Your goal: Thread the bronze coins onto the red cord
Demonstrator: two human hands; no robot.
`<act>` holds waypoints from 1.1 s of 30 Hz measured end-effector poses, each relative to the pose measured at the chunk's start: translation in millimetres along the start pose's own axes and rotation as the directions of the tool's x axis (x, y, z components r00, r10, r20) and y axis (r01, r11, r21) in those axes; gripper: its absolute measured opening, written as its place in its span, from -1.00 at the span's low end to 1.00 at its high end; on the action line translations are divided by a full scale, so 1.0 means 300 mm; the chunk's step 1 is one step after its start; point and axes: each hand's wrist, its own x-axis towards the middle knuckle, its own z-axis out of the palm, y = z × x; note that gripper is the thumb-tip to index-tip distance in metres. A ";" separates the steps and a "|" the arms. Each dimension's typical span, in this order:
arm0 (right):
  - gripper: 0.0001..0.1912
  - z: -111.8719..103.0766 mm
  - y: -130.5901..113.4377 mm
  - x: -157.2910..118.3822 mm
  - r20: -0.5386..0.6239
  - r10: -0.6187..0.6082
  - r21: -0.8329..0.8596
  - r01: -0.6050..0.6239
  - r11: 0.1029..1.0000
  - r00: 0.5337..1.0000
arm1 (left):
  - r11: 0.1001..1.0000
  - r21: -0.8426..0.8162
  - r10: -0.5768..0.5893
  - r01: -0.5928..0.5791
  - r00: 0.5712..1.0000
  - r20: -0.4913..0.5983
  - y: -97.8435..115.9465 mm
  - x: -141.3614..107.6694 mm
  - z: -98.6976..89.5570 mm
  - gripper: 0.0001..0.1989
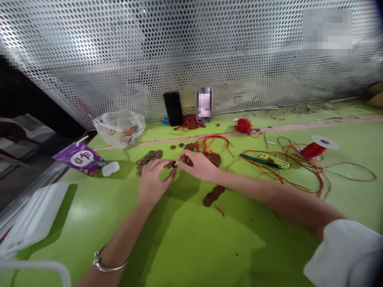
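Currently mid-assembly by the look of it — both hands meet over brown holed coins on the green table (185,247), left to right:

- Far left: purple snack pouch (79,158) with a large white printed character on it — I can't read it reliably. White earbud case (110,168) just beside it, clear plastic bag (119,126) behind.
- Loose coin pile (148,158) lies just beyond the left hand (154,181). That hand rests palm down, fingers curled, tips pinched at a coin where the two hands meet.
- Right hand (197,164) reaches across, fingertips touching the left's, pinching at the same spot; whether it holds a coin or red cord I cannot tell.
- Strung coins (213,195) sit near the right forearm — a finished short run, I judge.
- Further back: dark phone (173,108) and a second phone (204,104), screen blurred, both propped on the mesh panel (191,48).
- Right: green pen (260,160), red cord spool (317,146), loose cord (299,167) trailing across the table.

Step in hand, as I read it: picking or aligning a coin for tying. Next move calls for a fine pinch and keeping the cord end free of the tangle.
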 end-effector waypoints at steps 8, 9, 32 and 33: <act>-0.88 0.034 0.042 -0.001 -0.037 0.095 0.070 -0.092 0.993 0.995 | 0.992 0.057 0.108 -0.114 0.990 0.092 -0.039 0.000 -0.013 -0.71; -0.88 0.034 0.047 -0.002 -0.024 0.105 0.075 -0.103 0.992 0.994 | 0.991 0.080 0.095 -0.104 0.990 0.107 -0.052 0.000 -0.015 -0.70; -0.86 0.044 0.044 0.004 0.016 0.125 0.118 -0.126 0.985 0.992 | 0.967 0.250 -0.032 -0.046 0.954 0.299 -0.102 -0.018 -0.029 -0.71; -0.86 0.044 0.044 0.003 0.022 0.125 0.120 -0.127 0.985 0.992 | 0.968 0.248 -0.032 -0.046 0.952 0.303 -0.100 -0.018 -0.028 -0.70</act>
